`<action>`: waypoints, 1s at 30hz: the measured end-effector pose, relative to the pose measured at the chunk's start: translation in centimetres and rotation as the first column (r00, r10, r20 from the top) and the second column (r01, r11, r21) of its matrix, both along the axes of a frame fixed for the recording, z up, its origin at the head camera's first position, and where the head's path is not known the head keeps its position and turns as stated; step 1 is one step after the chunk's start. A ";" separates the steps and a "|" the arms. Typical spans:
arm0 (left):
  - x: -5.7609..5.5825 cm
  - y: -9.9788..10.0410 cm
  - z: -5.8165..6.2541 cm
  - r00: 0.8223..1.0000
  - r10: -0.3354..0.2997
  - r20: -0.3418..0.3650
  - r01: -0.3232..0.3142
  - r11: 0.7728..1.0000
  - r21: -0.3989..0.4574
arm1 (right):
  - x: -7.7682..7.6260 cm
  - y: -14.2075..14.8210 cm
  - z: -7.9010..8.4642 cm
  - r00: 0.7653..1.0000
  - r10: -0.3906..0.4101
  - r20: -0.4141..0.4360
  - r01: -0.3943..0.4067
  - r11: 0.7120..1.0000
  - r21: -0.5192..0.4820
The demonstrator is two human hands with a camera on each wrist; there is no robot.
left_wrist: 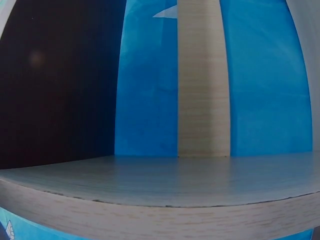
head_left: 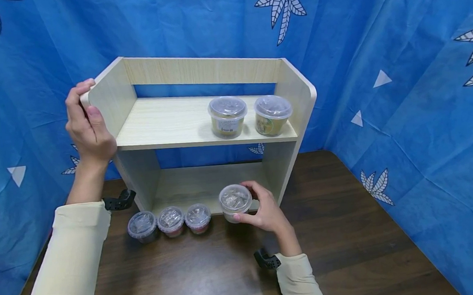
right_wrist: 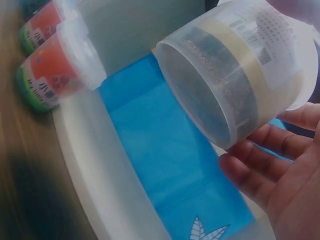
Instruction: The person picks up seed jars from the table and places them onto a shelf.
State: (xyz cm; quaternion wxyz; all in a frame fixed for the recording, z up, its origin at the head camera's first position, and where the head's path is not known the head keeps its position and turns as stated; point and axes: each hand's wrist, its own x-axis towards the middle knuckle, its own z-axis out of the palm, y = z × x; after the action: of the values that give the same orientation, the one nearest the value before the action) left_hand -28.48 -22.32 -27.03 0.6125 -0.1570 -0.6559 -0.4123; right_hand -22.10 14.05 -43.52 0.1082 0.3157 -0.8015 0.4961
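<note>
My left hand [head_left: 89, 126] grips the front edge of the left side panel of a pale wooden shelf unit [head_left: 163, 121]. In my right hand [head_left: 264, 212] is a clear lidded plastic tub [head_left: 235, 200], pinched between thumb and fingers in front of the lower shelf. The right wrist view shows the tub [right_wrist: 225, 85] tilted, with a printed label and a cream band, and fingertips against its side. Left of it, three similar lidded tubs [head_left: 171, 219] stand in a row on the table, at the unit's front. The left wrist view shows only the unit's boards, not the hand.
Two lidded tubs with yellowish contents, one [head_left: 227, 116] beside the other [head_left: 273, 115], stand on the upper shelf towards the right. The unit sits on a dark wooden table [head_left: 351, 231]. A blue patterned curtain [head_left: 210, 20] hangs behind and at both sides.
</note>
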 end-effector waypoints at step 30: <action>0.4 0.6 0.2 1.000 0.002 0.025 -0.002 1.000 0.021 | 1.2 0.8 2.2 0.999 -0.006 -0.041 0.004 0.999 -0.043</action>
State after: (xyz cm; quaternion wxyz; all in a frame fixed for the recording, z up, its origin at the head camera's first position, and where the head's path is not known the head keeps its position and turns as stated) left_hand -28.04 -21.76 -26.80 0.6061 -0.1447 -0.6595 -0.4203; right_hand -20.90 14.86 -41.34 0.1329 0.3215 -0.7892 0.5062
